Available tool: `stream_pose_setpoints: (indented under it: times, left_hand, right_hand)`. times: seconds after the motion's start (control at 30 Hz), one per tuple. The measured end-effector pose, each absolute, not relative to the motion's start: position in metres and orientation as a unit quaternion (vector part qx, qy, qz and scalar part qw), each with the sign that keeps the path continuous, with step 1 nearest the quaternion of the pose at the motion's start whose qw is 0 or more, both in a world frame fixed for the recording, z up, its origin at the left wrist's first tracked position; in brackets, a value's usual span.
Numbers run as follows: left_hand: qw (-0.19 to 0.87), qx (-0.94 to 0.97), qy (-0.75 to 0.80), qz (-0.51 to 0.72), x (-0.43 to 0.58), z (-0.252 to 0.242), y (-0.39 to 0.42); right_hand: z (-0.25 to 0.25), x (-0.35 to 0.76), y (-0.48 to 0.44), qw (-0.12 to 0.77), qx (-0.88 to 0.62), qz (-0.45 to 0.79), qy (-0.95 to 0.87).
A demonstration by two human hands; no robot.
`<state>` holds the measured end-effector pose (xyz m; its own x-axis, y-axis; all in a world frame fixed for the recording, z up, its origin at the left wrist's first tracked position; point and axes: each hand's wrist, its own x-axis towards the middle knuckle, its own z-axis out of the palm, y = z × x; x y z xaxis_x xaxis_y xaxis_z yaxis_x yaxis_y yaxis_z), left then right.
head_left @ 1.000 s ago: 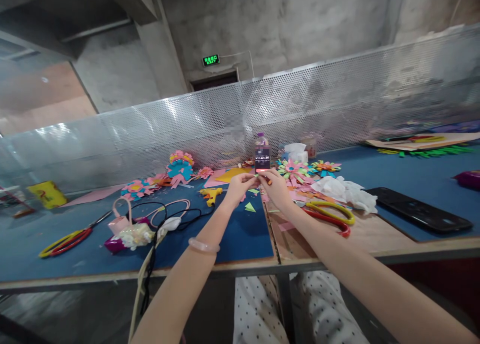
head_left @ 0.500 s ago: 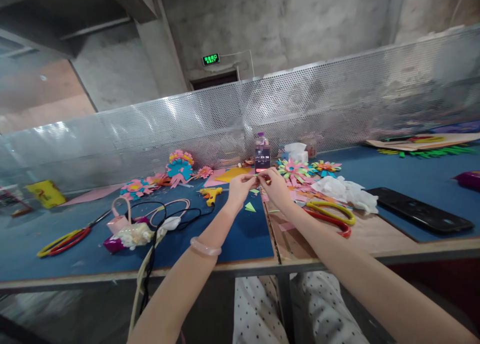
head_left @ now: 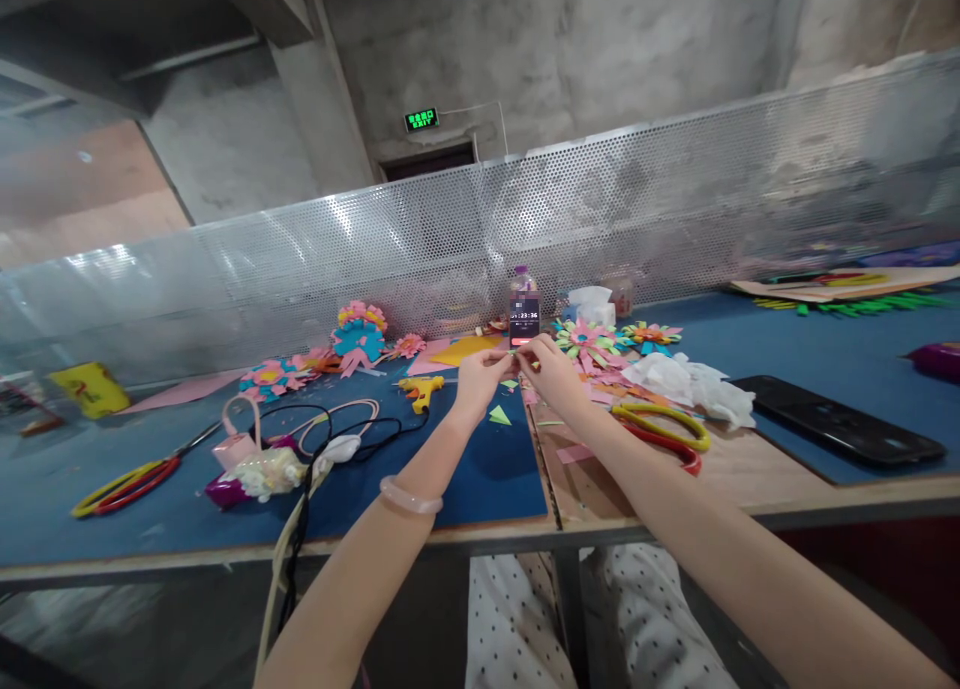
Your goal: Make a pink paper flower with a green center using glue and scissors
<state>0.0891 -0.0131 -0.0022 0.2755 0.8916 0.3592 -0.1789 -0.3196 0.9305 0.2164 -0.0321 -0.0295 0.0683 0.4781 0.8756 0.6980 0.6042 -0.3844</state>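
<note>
My left hand [head_left: 481, 377] and my right hand [head_left: 547, 371] meet at the fingertips above the middle of the table. Both are pinched around something small and greenish that their fingers mostly cover. Right behind them stands a phone [head_left: 524, 319] with a lit timer, leaning on a purple-capped bottle [head_left: 521, 270]. Green paper scraps [head_left: 500, 416] lie just below the hands. A yellow glue gun [head_left: 421, 391] rests left of my left hand. Red and yellow scissors [head_left: 664, 429] lie beside my right forearm.
Paper flowers [head_left: 360, 339] stand at the back left, others [head_left: 589, 341] at the back right. Cables [head_left: 382, 434] cross the left side near more scissors [head_left: 135, 484]. White tissue [head_left: 694, 387] and a black phone [head_left: 840, 424] lie right. A perforated metal screen [head_left: 420, 254] borders the back.
My right hand's fingers have shifted very slightly at the pinch. Otherwise the hands and the things on the table stay in place.
</note>
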Motion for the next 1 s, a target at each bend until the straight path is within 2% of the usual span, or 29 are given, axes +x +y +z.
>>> stream_pose_setpoints:
  times: [0.27,1.0]
  left_hand:
    - [0.495,0.625,0.269,0.540,0.0868,0.0000,-0.0126]
    - [0.493,0.637,0.248,0.538,0.0870,-0.0027,-0.0087]
  right_hand:
    - [-0.0291,0.2188,-0.0270,0.626,-0.430,-0.072,-0.647]
    - [-0.0289,0.2165,-0.0294,0.629,-0.418,-0.087,-0.650]
